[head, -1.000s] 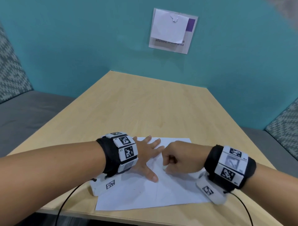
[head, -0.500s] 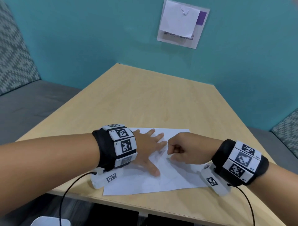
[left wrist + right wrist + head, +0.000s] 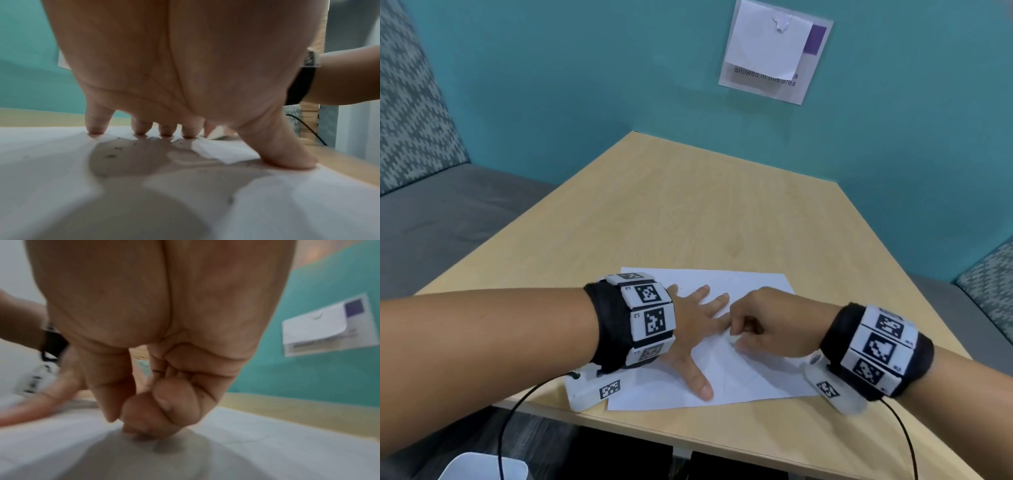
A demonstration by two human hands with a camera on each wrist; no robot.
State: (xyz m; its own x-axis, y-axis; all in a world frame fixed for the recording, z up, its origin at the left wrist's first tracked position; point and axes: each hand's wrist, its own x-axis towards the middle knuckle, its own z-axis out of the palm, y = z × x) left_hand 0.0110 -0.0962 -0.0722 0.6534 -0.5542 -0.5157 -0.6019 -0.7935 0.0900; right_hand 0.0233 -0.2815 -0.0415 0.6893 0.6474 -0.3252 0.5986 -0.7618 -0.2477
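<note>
A white paper sheet (image 3: 756, 373) with faint lines lies near the front edge of the wooden table (image 3: 688, 205). My left hand (image 3: 697, 332) lies flat on it, fingers spread, and the fingertips (image 3: 94, 129) and thumb press the sheet (image 3: 51, 162). Just to its right, my right hand (image 3: 767, 322) is curled into a fist, its tips down on the paper (image 3: 267, 443). A small white piece (image 3: 734, 340), perhaps an eraser, peeks out from under its thumb and index finger. In the right wrist view the curled fingers (image 3: 174, 402) hide that piece.
A teal wall with a paper-covered sign (image 3: 774, 51) rises behind the table. Grey benches stand at the left (image 3: 448, 212) and right (image 3: 989, 291). A white object (image 3: 482, 466) shows below the front edge. Black cables hang from both wrists.
The head view has tilted and shifted. My right fist has moved slightly over the sheet beside the left fingertips. The left hand has stayed flat on the paper.
</note>
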